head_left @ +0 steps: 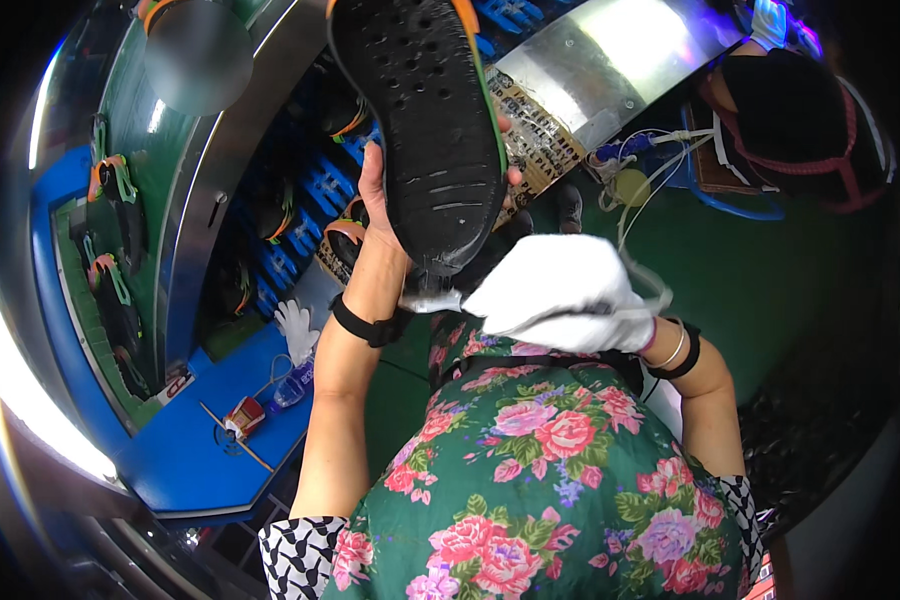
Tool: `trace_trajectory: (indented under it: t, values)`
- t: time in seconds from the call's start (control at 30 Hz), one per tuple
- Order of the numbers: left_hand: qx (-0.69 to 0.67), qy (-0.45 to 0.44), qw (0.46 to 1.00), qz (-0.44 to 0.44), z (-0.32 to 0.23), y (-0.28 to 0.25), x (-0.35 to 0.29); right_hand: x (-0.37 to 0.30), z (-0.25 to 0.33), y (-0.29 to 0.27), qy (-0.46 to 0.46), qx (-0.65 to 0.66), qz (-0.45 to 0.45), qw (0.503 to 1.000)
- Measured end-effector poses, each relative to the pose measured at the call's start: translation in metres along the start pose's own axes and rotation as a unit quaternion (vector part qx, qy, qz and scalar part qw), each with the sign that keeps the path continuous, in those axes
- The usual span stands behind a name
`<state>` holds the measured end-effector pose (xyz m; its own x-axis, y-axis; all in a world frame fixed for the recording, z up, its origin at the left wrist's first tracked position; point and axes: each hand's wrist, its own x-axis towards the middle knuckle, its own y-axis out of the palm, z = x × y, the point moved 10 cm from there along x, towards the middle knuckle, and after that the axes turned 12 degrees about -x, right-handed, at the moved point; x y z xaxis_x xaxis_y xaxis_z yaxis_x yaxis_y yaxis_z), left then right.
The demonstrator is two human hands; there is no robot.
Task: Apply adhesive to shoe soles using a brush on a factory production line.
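Note:
My left hand [374, 190] is wrapped round a black shoe sole [440, 130] with an orange and green edge, holding it up with the heel end toward me. Its thumb lies along the left side, and the fingertips show at the right. Small holes dot the forefoot, and the heel looks wet. In a white glove, my right hand [570, 295] is closed just below the heel. A pale brush [434, 298] sticks out from the glove, its bristles touching the heel's end. The glove hides the brush's handle.
Racks with blue holders [300, 235] and more shoes stand ahead. At left, a tray [75, 290] holds several soles beside a blue table [190, 455] with a bottle [292, 388], a small box [243, 417] and a white glove [297, 328]. Another person [790, 120] is at upper right.

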<state>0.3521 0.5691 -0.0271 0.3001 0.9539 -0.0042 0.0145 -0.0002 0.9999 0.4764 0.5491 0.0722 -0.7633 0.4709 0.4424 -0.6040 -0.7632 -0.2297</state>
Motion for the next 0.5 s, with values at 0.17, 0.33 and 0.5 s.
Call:
trace_trajectory:
  t: [0.17, 0.33, 0.5]
  values:
    - [0.027, -0.023, 0.996, -0.076, -0.001, -0.015, -0.012, 0.006, -0.002, -0.017, 0.001, -0.123, -0.053, 0.991]
    - [0.113, -0.070, 0.978, -0.160, -0.010, -0.032, -0.011, -0.006, 0.015, 0.018, -0.076, -0.147, 0.035, 0.986]
    - [-0.027, -0.068, 0.992, -0.101, -0.001, -0.007, -0.007, 0.002, 0.008, 0.000, -0.031, -0.034, 0.011, 0.999]
